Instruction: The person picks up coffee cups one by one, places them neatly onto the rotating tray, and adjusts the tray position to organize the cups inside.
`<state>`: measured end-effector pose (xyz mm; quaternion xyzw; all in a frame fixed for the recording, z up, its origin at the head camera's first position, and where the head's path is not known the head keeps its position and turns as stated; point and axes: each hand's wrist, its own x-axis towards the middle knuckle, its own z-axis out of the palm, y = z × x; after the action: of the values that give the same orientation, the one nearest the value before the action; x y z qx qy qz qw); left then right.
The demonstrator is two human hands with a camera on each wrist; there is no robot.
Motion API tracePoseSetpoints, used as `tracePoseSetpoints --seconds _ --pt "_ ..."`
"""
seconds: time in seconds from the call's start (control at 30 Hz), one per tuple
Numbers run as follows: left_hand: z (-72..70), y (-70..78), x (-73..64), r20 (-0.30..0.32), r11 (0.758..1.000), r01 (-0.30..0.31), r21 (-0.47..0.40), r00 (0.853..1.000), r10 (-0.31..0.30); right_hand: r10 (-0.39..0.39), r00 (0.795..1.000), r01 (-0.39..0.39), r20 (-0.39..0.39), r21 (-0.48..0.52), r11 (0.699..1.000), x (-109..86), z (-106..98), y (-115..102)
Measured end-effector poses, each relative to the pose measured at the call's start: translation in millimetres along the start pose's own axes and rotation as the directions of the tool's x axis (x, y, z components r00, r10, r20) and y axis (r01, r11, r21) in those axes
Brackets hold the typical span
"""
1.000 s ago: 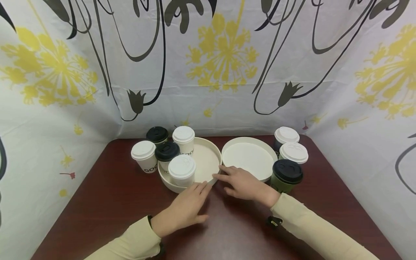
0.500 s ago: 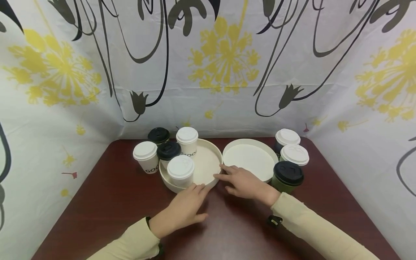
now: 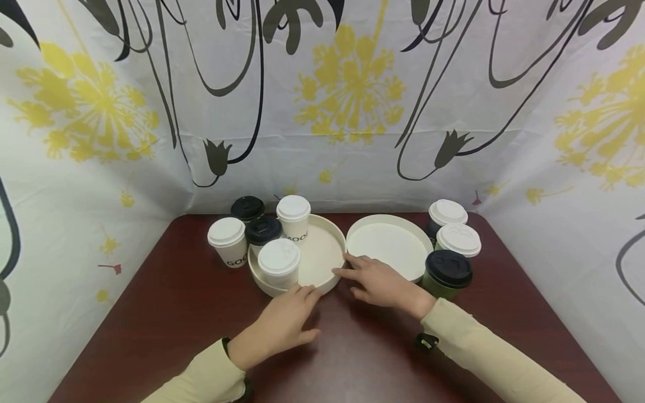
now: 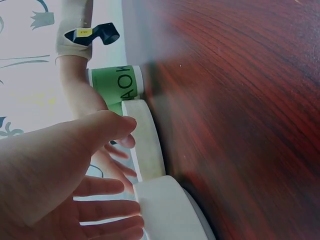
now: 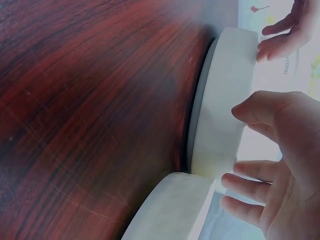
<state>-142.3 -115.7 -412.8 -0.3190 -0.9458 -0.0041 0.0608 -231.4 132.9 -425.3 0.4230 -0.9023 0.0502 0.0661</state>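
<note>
A round white tray stands left of centre with cups on it: two white-lidded paper cups and a black-lidded cup. My left hand touches its front rim with extended fingertips, the thumb held away. At the tray's right rim, my right hand rests its extended fingertips near the junction with a second round tray. Both hands grip nothing. Beneath the left tray's wall, the right wrist view shows a narrower grey base.
Left of the trays stand a white-lidded cup and a black-lidded cup. Several cups line the right side, including a green one with a black lid. Patterned cloth encloses the dark red table.
The left tray has turned slightly: its back white-lidded cup has shifted right and its front one left. Both hands stay almost in place. The head view has shifted a little.
</note>
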Motion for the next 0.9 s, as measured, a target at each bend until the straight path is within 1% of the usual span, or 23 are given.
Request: tracePoseSetpoints --seconds 0.03,0.3,0.67,0.9 --pt "0.0 -0.2 -0.1 -0.003 1.0 0.0 -0.004 1.0 0.0 0.003 1.0 -0.003 -0.001 0.004 1.0 -0.1 -0.2 0.1" --pt "-0.7 -1.8 0.1 0.038 0.999 0.021 -0.025 0.999 -0.02 0.018 1.0 -0.018 0.001 0.021 1.0 -0.5 -1.7 -2.0" --pt "-2.1 -2.3 -1.0 0.006 1.0 0.022 -0.018 1.0 -0.022 0.012 1.0 -0.012 0.004 -0.003 1.0 -0.5 -1.0 -8.1" --pt "-3.7 -1.8 -1.3 0.011 0.999 0.029 -0.027 1.0 -0.029 0.027 1.0 -0.027 0.014 -0.013 1.0 0.1 -1.4 -6.2"
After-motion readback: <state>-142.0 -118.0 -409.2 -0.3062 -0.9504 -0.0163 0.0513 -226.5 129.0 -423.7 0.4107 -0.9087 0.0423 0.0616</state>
